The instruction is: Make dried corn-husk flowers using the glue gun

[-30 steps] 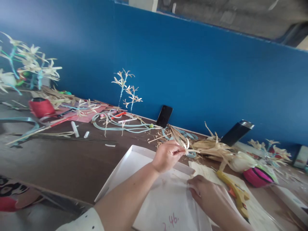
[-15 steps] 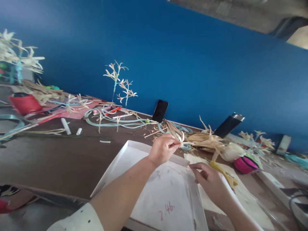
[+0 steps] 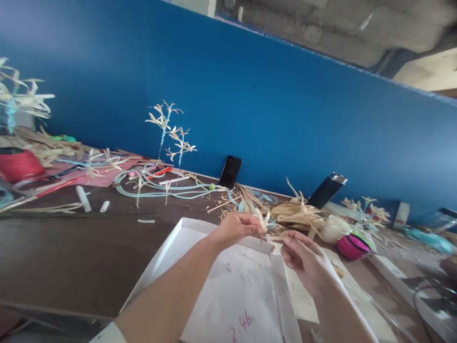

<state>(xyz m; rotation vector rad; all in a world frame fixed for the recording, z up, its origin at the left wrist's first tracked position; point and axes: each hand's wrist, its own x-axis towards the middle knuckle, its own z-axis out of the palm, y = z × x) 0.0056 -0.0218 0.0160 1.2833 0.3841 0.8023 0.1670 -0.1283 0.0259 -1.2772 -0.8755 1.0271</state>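
Over the far edge of a shallow white box lid (image 3: 235, 281), my left hand (image 3: 237, 229) pinches a small pale husk flower (image 3: 263, 219) whose petals spread upward. Just to its right, my right hand (image 3: 300, 252) is closed, thumb against forefinger, on a thin pale husk strip (image 3: 275, 237). The strip's free end points at the flower's base; whether they touch I cannot tell. Behind both hands lies a heap of dry corn husks (image 3: 296, 214).
A black phone (image 3: 230, 171) and a dark flask (image 3: 327, 190) lean near the blue wall. Finished husk flowers on blue stems (image 3: 164, 124) stand at the back. Light-blue cord (image 3: 160, 190) lies left, a pink pouch (image 3: 353, 246) right. A white power strip (image 3: 403, 286) runs along the right.
My right hand has risen from the lid's right edge toward the flower and now shows a husk strip in its fingers. My left hand keeps hold of the flower. The view has shifted slightly.
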